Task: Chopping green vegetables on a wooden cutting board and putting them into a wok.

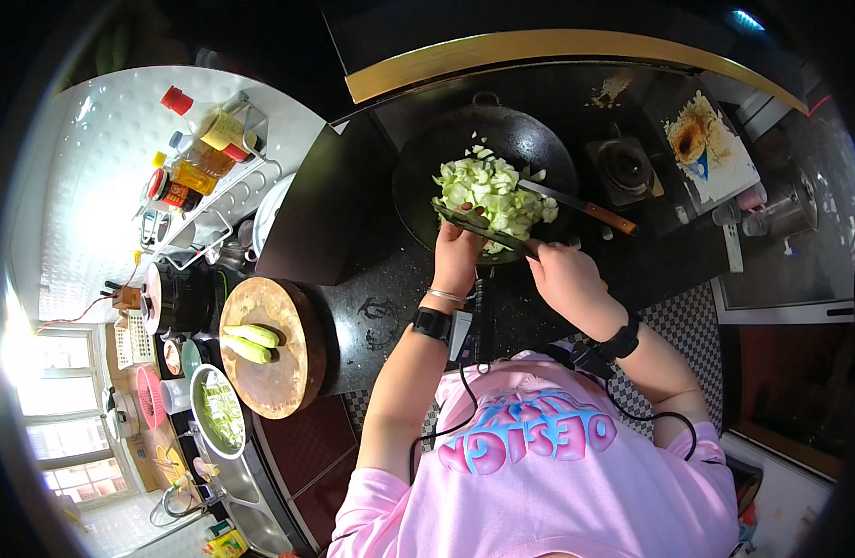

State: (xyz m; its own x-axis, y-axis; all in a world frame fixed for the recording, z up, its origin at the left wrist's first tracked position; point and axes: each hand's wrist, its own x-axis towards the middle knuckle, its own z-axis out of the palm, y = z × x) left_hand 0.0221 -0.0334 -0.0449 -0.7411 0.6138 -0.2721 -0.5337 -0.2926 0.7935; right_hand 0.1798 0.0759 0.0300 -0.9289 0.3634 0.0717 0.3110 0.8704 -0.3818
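Note:
My right hand (567, 275) grips the handle end of a dark-bladed kitchen knife (501, 236), held edge-on above the near side of a black wok (539, 136). Against the blade's far end rest the fingers of my left hand (457, 247); whether they pinch it or only touch it is unclear. Below and beyond the blade, a heap of chopped pale green gourd (480, 178) fills the wok's middle. A spatula with a wooden handle (609, 218) leans in the wok, its metal end among the pieces.
To the left, two peeled gourds (249, 342) lie on a round wooden chopping board (267, 390). A bowl of green shreds (220, 411) stands by the sink (260, 526). Bottles (201, 157) line a wall rack. Right of the wok sits a gas burner (626, 167). A range hood (539, 49) hangs overhead.

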